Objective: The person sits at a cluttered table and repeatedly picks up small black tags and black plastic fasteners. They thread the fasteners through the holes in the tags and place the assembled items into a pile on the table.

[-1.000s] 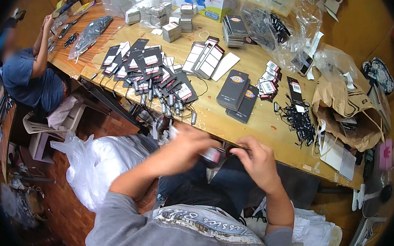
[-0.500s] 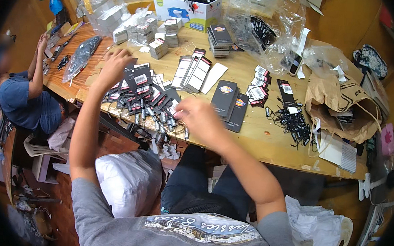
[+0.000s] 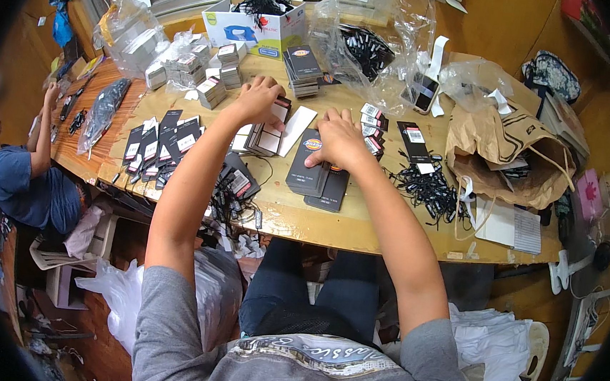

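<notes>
My left hand has its fingers around a fanned stack of hang tags with white panels, which lies on the table. To the right, my right hand grips the upper part of a stack of black hang tags, thumb on its front face. A second black stack sits partly under it. A loose white card lies between my hands. Left of my left forearm are spread black tags with white labels. More tags with black strings are heaped between my forearms.
Small boxes, a carton of black strings and a stack of black tags stand behind. Black strings, a phone and a brown paper bag are at right. A co-worker sits at far left.
My left hand has moved right from the tag heap to the white-panelled tags. My right hand has moved up and right onto the black tags. The heap is now split into two groups.
</notes>
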### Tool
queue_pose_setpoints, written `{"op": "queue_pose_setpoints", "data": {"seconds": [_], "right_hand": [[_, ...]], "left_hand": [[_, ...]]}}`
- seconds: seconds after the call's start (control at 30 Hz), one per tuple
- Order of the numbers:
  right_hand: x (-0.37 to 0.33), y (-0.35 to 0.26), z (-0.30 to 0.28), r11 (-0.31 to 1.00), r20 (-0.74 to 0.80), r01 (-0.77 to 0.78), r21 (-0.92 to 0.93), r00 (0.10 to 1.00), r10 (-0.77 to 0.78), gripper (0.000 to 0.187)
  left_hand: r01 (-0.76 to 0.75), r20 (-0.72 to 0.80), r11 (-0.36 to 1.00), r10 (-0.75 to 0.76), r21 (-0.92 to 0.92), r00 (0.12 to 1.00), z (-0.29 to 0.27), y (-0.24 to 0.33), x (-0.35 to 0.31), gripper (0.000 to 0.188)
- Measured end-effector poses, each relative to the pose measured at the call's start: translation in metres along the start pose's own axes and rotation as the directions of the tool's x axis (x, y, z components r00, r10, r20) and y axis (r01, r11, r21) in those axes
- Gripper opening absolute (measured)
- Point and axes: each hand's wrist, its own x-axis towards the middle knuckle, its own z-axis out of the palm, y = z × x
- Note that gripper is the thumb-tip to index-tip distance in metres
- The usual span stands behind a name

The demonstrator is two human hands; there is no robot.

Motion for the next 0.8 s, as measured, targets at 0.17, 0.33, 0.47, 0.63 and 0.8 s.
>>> {"op": "queue_pose_setpoints", "data": {"seconds": [0.17,0.33,0.47,0.63,0.8], "right_hand": [[0.0,0.008,-0.005,0.858,-0.266,0.066,0.509,0.96,0.084,0.037],[-0.005,0.033,-0.036,0.439,-0.314,0.264,0.859,0.949,0.043,0.019],[-0.017,0.035,-0.055,0.529,-0.398,0.297,0.795,0.913,0.085,0.012],[-0.024,0.048,-0.048,0.412,-0.283,0.208,0.887,0.951,0.128,0.014],[-0.02,0.085,0.003,0.929,-0.22,-0.317,0.189,0.909,0.355,0.031]], "left_hand": [[-0.07,-0.345,0.94,-0.053,-0.335,0.937,-0.001,0.005,-0.001,0.037],[-0.185,-0.451,0.691,-0.225,-0.698,0.864,-0.034,0.039,-0.014,0.02],[-0.202,-0.255,0.257,-0.193,-0.945,0.947,-0.05,0.087,-0.03,0.017],[-0.189,-0.188,0.013,-0.182,-0.982,0.965,-0.034,0.115,-0.04,0.033],[-0.153,-0.053,-0.277,-0.336,-0.949,0.94,-0.015,0.109,-0.052,0.027]]}}
